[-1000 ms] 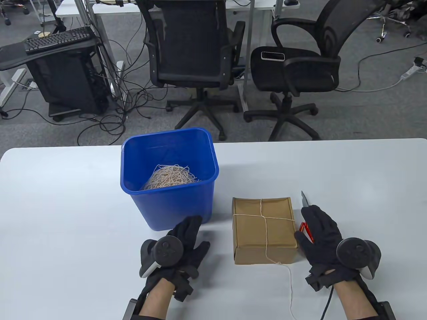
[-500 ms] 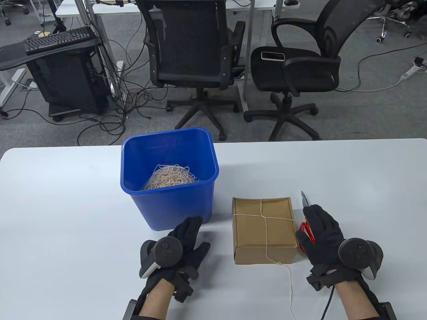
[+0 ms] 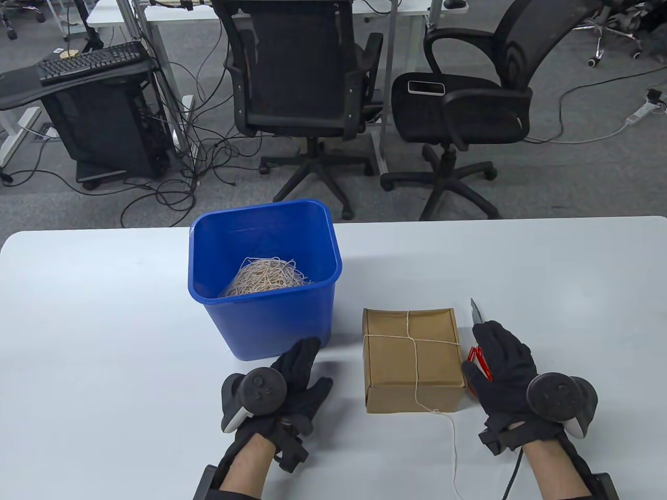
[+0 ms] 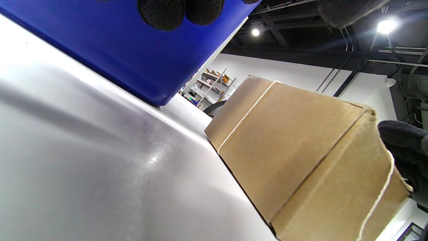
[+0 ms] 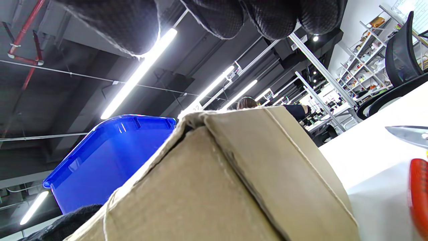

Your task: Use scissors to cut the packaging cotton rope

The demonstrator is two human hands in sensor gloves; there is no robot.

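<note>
A brown cardboard box (image 3: pixel 411 354) tied crosswise with cotton rope (image 3: pixel 415 359) lies on the white table; a loose rope tail (image 3: pixel 453 448) trails toward the front edge. Scissors with red handles (image 3: pixel 477 359) lie just right of the box, blade tip (image 3: pixel 476 311) pointing away. My right hand (image 3: pixel 490 344) lies flat over the scissors with fingers extended; in the right wrist view the fingers (image 5: pixel 214 16) hang free above the blade (image 5: pixel 409 135) and handle (image 5: pixel 419 190). My left hand (image 3: pixel 305 364) rests open on the table left of the box (image 4: pixel 301 147), holding nothing.
A blue bin (image 3: pixel 271 323) holding a tangle of cut rope (image 3: pixel 266 278) stands left of the box, just beyond my left fingertips (image 4: pixel 180 10). Office chairs and a desk stand on the floor beyond the table's far edge.
My left hand has slid slightly forward and right toward the bin. My right hand has barely shifted over the scissors. Box and rope have not moved.
</note>
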